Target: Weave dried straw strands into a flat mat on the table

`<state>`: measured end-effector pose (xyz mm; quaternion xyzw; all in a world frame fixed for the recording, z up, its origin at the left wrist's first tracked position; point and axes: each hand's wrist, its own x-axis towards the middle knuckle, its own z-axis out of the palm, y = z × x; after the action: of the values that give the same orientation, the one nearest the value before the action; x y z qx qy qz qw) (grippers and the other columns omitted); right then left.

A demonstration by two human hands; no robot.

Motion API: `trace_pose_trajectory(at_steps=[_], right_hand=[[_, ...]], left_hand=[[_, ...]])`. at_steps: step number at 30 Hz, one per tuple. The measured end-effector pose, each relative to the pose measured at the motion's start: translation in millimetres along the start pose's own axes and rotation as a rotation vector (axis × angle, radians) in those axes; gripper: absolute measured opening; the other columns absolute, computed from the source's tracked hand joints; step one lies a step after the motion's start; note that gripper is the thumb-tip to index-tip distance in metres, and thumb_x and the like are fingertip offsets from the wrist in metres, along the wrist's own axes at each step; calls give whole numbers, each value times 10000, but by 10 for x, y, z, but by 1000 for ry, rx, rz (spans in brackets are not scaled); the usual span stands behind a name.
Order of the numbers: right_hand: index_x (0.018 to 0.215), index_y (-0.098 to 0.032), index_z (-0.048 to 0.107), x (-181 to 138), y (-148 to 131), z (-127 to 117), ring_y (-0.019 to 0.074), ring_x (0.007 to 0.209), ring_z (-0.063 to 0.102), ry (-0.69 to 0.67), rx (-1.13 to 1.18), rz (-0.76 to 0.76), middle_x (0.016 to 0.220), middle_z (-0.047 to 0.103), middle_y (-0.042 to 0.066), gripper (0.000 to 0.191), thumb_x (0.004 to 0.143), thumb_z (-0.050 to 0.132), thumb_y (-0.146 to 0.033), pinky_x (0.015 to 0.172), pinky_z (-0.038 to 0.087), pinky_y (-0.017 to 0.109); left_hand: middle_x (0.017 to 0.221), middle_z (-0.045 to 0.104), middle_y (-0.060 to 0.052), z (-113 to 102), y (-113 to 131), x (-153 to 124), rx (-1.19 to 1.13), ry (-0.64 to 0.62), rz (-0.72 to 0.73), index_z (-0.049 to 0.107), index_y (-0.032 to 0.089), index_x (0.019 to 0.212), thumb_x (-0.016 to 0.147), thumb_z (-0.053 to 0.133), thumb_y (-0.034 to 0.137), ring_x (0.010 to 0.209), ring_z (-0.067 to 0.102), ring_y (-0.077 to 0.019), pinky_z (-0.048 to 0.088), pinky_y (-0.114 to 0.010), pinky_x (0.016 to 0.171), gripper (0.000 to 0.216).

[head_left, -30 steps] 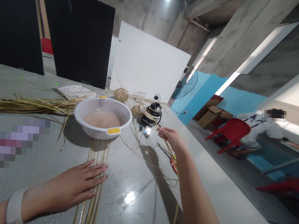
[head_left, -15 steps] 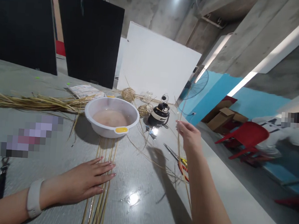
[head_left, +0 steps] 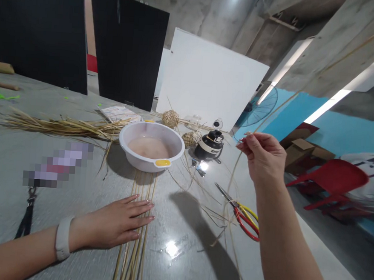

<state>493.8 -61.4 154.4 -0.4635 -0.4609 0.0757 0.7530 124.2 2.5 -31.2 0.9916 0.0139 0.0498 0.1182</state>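
Head view:

1. From where I'm standing, the row of strips looks slender and tan, laid side by side on the grey table; the single strip is just as thin, pale and bowed, raised above the tabletop.
2. The left hand lies palm down across the row, fingers slightly spread, pressing rather than gripping. The right hand is up in the air, fingertips pinched on the single strip.
3. The white basin sits at the far end of the row, and I can't tell whether the strips run beneath it. Behind it are two woven balls, a black jug to their right, and off left a loose bundle. Open scissors lie among stray strands below the right wrist.
4. The row's long axis runs away from the person toward the basin, leaning slightly right. The single strip slants from the fingertips up to the far right; its lower end gets lost among the strands.
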Motion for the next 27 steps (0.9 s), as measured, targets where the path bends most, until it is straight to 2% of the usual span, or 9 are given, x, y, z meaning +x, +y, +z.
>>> trace_pose_trajectory(at_steps=[5,8,11,16,19,22,27], right_hand=[[774,-201,682,-108,-180,116,91,558,617,-272,-26,91,668,671,-31,358,635,925,-424,543,542,212],[771,-218,682,-214,-229,191,90,576,620,-310,18,133,689,673,-34,340,658,913,-442,550,541,209],[782,-227,689,-324,-280,251,86,534,584,-324,0,154,677,662,-34,316,690,892,-451,492,502,207],[721,-196,686,-519,-332,282,74,479,503,-496,-83,333,614,615,-28,318,683,893,-435,440,422,209],[703,-186,684,-671,-249,244,73,500,489,-551,-117,461,622,611,-21,330,691,881,-450,461,402,210],[720,-181,684,-857,-77,170,68,483,463,-582,-158,599,618,605,-20,373,685,869,-503,448,353,211],[750,-177,680,-1182,127,46,61,469,447,-624,-110,791,604,600,-22,419,681,858,-550,446,305,215]], left_hand=[[1626,327,-41,39,-13,-10,-15,58,6,304,344,1571,1066,421,419,1495,318,-223,204,-428,1250,524],[1619,343,-50,57,-27,-7,-28,81,28,316,339,1568,1057,446,427,1488,333,-232,196,-430,1251,535],[1608,364,-68,57,-28,-6,-40,83,34,331,324,1564,1045,470,439,1474,362,-247,219,-450,1243,549],[1569,434,-72,41,-5,-5,-112,149,40,399,296,1535,1041,495,336,1445,414,-238,281,-442,1225,505],[1547,466,-77,26,11,9,-127,169,34,480,269,1486,1028,518,319,1420,452,-246,335,-445,1200,462],[1499,531,-73,10,23,25,-132,246,33,562,255,1417,1013,538,298,1359,526,-252,385,-450,1170,407],[1365,649,-91,-16,18,31,-106,342,35,653,212,1291,1000,545,258,1229,628,-259,449,-475,1108,314]])
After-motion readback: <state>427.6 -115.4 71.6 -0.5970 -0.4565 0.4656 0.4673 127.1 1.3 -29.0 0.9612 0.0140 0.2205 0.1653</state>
